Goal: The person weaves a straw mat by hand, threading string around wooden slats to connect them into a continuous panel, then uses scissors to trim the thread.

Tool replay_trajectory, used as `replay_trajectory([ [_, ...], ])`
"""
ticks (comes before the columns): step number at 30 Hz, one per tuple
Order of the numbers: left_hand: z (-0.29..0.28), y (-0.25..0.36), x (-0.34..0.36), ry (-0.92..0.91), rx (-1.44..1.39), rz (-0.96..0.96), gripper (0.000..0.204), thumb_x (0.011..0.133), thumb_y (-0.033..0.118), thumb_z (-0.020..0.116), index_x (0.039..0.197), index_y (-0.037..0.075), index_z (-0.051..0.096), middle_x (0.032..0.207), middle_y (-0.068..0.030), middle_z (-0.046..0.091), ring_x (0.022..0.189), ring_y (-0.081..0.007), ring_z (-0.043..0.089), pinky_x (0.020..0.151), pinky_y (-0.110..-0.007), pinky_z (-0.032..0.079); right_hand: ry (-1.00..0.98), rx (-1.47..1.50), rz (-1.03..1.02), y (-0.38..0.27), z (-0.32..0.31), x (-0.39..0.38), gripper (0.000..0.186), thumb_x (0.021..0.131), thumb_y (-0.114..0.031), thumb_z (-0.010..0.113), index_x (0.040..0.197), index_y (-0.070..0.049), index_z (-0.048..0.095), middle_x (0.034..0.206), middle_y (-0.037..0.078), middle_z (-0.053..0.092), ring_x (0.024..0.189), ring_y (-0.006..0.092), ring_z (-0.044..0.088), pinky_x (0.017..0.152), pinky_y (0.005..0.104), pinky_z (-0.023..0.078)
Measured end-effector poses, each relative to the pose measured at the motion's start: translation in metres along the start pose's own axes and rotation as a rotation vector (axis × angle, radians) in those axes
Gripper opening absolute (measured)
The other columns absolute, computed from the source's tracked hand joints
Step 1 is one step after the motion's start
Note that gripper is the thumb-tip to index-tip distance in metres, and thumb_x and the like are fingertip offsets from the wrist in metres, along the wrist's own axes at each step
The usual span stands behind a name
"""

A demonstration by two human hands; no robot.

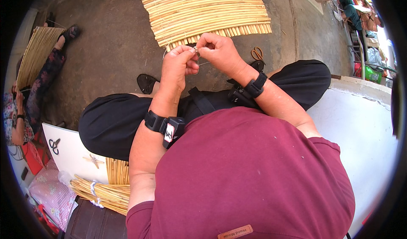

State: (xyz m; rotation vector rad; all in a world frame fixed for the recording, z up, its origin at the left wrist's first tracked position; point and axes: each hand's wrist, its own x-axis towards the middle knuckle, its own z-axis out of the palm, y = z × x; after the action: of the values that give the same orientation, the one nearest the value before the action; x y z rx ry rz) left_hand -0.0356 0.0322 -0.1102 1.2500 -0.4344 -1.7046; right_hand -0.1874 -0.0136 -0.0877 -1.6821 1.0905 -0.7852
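A mat of pale straw-coloured reeds (pixel 203 10) lies on the concrete floor in front of me. My left hand (pixel 178 65) and my right hand (pixel 218 52) meet just at its near edge. Both pinch a thin pale thread (pixel 197 49) between fingertips, right over the reed ends. A loop of the thread hangs below the fingers. Black straps with small devices sit on both wrists. My knees in black trousers (pixel 114 120) spread to either side below the hands.
Orange-handled scissors (pixel 257 53) lie on the floor right of my hands. A tied bundle of reeds (pixel 101 192) and a white board (pixel 72 154) with black scissors (pixel 54 145) lie at lower left. Another person (pixel 25 107) works on a reed mat (pixel 36 52) at far left. A black sandal (pixel 146 83) lies near my knee.
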Motion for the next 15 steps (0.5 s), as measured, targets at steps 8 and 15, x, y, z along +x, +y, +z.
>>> replay_trajectory([
  [8, 0.007, 0.006, -0.006, 0.147, 0.233, 0.216, 0.010, 0.089, 0.009, 0.060, 0.099, 0.006, 0.058, 0.086, -0.0025, 0.062, 0.054, -0.0074, 0.055, 0.048, -0.022, 0.046, -0.053, 0.584, 0.457, 0.002, -0.007, -0.001, 0.003, 0.085, -0.007, 0.057, 0.083, -0.007, 0.059, 0.066, -0.004, 0.051, 0.054, 0.0039, 0.044, 0.047, 0.0199, 0.036],
  [15, 0.009, 0.002, -0.007, 0.144, 0.421, 0.457, 0.009, 0.090, 0.011, 0.062, 0.096, 0.005, 0.065, 0.076, 0.0021, 0.060, 0.056, -0.0044, 0.052, 0.049, -0.019, 0.040, -0.017, 0.075, 0.149, 0.002, -0.004, 0.000, 0.007, 0.084, -0.010, 0.060, 0.085, -0.004, 0.062, 0.070, -0.001, 0.057, 0.061, 0.0055, 0.051, 0.054, 0.0220, 0.042],
])
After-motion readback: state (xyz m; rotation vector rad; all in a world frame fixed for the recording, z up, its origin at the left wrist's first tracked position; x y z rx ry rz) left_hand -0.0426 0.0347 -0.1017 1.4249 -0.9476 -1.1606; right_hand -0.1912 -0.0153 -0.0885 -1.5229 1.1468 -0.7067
